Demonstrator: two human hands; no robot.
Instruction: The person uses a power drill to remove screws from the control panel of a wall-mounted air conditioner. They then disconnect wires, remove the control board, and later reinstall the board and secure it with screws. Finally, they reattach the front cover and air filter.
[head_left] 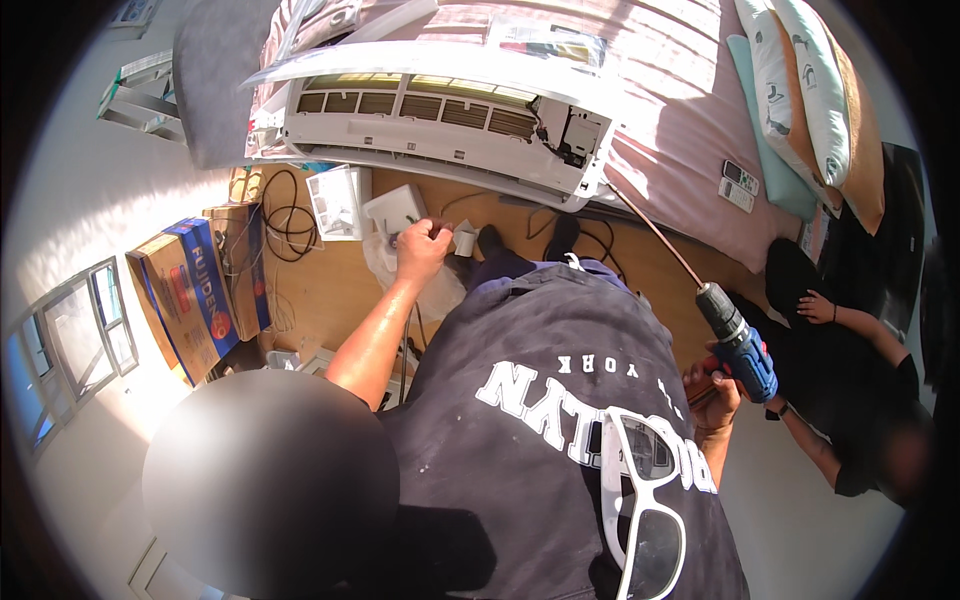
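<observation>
My left hand (pixel 425 248) is out over the floor with its fingers closed; what they hold, if anything, is too small to make out. Beside it lie a clear plastic bag (pixel 385 262), a white box-shaped piece (pixel 395 207) and a small white roll (pixel 465 240). At my right side, my right hand (pixel 712 398) is wrapped round the handle of a blue and black cordless drill (pixel 738 345). A long thin bit (pixel 655 228) sticks out of its chuck toward an air conditioner indoor unit (pixel 440 125). This unit lies on the bed edge with its front panel (pixel 440 62) raised.
Pink bedding (pixel 680 150) holds two remotes (pixel 738 187) and pillows (pixel 820 110). Cardboard boxes (pixel 190 295) and a coiled black cable (pixel 290 215) are at the left; a stepladder (pixel 145 95) stands beyond. A person in black (pixel 850 370) is close on my right, one hand near the bed.
</observation>
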